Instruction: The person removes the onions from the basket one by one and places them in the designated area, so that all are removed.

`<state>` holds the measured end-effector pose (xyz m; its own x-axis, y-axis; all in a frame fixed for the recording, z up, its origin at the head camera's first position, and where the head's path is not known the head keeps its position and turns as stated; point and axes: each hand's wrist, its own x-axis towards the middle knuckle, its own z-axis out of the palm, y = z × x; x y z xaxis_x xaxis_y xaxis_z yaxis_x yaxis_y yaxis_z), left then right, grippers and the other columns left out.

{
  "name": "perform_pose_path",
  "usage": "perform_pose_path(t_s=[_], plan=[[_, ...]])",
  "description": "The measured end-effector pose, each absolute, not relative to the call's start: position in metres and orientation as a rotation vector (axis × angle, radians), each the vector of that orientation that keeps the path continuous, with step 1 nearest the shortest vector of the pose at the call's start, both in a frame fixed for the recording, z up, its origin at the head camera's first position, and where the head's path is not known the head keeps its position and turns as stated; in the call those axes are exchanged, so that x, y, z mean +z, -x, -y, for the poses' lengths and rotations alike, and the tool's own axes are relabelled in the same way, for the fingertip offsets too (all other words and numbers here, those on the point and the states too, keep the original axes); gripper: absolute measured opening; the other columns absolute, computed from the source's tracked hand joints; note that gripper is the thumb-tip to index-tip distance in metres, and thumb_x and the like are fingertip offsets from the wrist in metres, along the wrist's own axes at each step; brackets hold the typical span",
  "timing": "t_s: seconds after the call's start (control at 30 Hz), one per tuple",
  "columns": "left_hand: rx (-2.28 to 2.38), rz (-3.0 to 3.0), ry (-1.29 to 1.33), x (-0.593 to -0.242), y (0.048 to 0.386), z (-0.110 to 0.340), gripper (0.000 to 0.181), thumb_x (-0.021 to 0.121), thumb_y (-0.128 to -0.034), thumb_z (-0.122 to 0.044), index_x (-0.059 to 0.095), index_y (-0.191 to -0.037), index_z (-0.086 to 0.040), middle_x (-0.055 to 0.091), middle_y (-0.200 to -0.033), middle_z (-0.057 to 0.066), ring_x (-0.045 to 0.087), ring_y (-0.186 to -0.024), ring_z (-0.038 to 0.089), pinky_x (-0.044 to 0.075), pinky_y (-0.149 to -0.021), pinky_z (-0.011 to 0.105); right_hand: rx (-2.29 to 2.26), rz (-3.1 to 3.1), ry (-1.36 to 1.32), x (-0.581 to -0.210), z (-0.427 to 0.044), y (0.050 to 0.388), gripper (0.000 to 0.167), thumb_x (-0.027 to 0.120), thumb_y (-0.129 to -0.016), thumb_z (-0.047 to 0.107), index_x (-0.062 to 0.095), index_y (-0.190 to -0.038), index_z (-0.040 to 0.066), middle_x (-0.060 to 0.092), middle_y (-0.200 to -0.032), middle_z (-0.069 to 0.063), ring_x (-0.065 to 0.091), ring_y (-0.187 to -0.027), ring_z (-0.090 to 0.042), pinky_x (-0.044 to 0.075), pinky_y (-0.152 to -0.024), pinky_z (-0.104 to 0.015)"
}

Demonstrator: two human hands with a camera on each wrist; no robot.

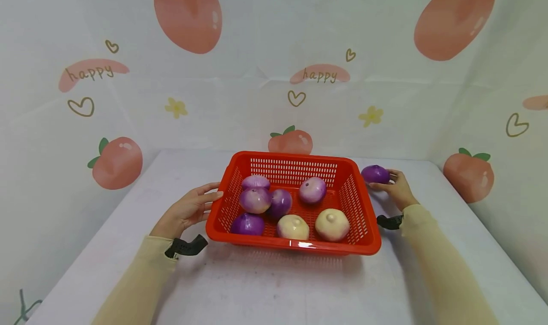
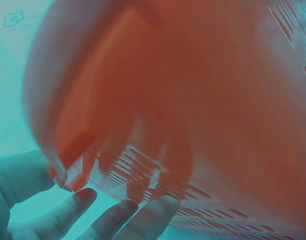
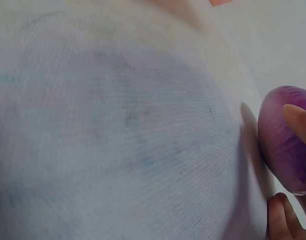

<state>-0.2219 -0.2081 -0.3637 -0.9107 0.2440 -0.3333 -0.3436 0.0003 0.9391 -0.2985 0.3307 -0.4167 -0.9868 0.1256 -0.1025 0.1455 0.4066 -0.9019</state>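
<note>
A red plastic basket (image 1: 295, 243) with slotted walls holds several onions, some purple like the onion (image 1: 247, 224) at its front left, others pale like the onion (image 1: 332, 225) at its front right. At the basket's left rim my left hand (image 1: 188, 210) holds on, its fingertips (image 2: 165, 205) against the outer wall in the left wrist view. Beyond the basket's right side, my right hand (image 1: 397, 190) grips a purple onion (image 1: 374, 174) between thumb and fingers. In the right wrist view that onion (image 3: 287, 145) shows only in part, at the right edge.
The basket stands on a white-covered table (image 1: 274, 287). Behind it hangs a white cloth backdrop (image 1: 239, 106) printed with fruit, hearts and flowers. Black wrist mounts (image 1: 186, 246) sit on both wrists. A thin green cord (image 1: 24, 308) lies at the lower left.
</note>
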Motion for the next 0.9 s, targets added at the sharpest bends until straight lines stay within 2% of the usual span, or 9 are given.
perform_pose_path(t_s=[0.4, 0.7, 0.9], plan=[[1.971, -1.869, 0.096, -0.3636, 0.2212, 0.2078, 0.064, 0.059, -0.0966, -0.026, 0.029, -0.150, -0.008, 0.065, -0.109, -0.003, 0.068, -0.093, 0.015, 0.059, -0.081, 0.037, -1.596, -2.583, -0.322, -0.4186, -0.3377, 0.3042, 0.102, 0.073, -0.087, 0.032, 0.002, -0.152, -0.003, 0.006, -0.157, -0.031, 0.014, -0.143, -0.048, 0.015, -0.116, -0.062], [1.987, -1.846, 0.081, -0.3614, 0.2192, 0.2080, 0.063, 0.059, -0.0967, -0.025, 0.029, -0.149, -0.007, 0.065, -0.107, -0.002, 0.067, -0.093, 0.015, 0.059, -0.080, 0.035, -1.580, -2.587, -0.334, -0.4169, -0.3367, 0.3030, 0.097, 0.071, -0.088, 0.026, 0.002, -0.151, -0.006, 0.007, -0.156, -0.033, 0.014, -0.143, -0.049, 0.015, -0.116, -0.062], [1.991, -1.846, 0.078, -0.3611, 0.2188, 0.2073, 0.063, 0.060, -0.0965, -0.025, 0.031, -0.149, -0.007, 0.066, -0.106, -0.002, 0.067, -0.092, 0.015, 0.059, -0.080, 0.036, -1.568, -2.573, -0.348, -0.4176, -0.3373, 0.3030, 0.101, 0.073, -0.087, 0.028, 0.002, -0.151, -0.004, 0.006, -0.156, -0.032, 0.013, -0.143, -0.049, 0.015, -0.115, -0.063]])
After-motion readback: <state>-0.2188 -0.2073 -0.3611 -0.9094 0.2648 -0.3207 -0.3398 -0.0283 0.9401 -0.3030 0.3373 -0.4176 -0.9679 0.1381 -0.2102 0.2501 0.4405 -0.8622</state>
